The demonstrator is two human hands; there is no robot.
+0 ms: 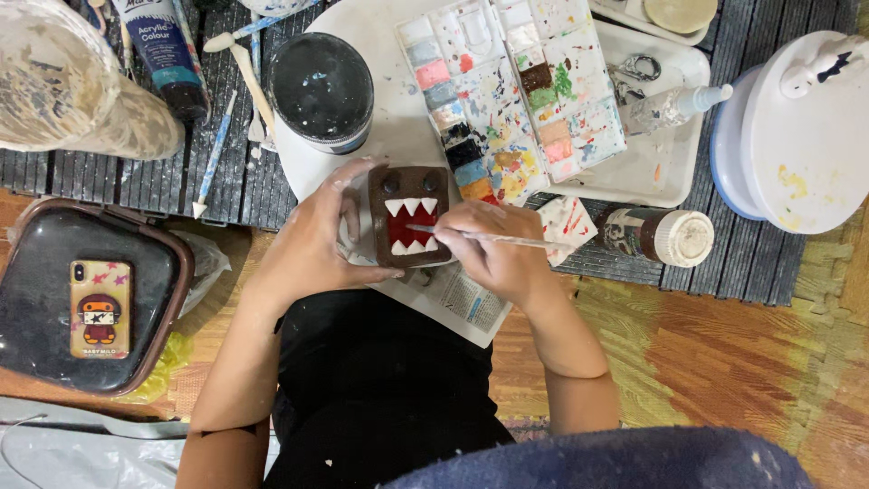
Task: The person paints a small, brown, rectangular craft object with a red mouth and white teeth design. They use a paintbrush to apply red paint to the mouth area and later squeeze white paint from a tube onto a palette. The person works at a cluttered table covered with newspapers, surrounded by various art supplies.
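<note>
Left hand [312, 237] curled around a brown block figure [409, 215], gripping its 9 o'clock edge just above a newspaper sheet [457, 303]. Right hand [493, 249] pinched shut on a thin paintbrush [480, 237], tip touching the red mouth between white teeth. Paint palette [511, 91] at 12 o'clock, black-lidded jar [321, 86] at 11, brown bottle [656, 235] lying at 3. Best done with short, light strokes, wrist braced, bristles kept off the white teeth, figure held steady.
</note>
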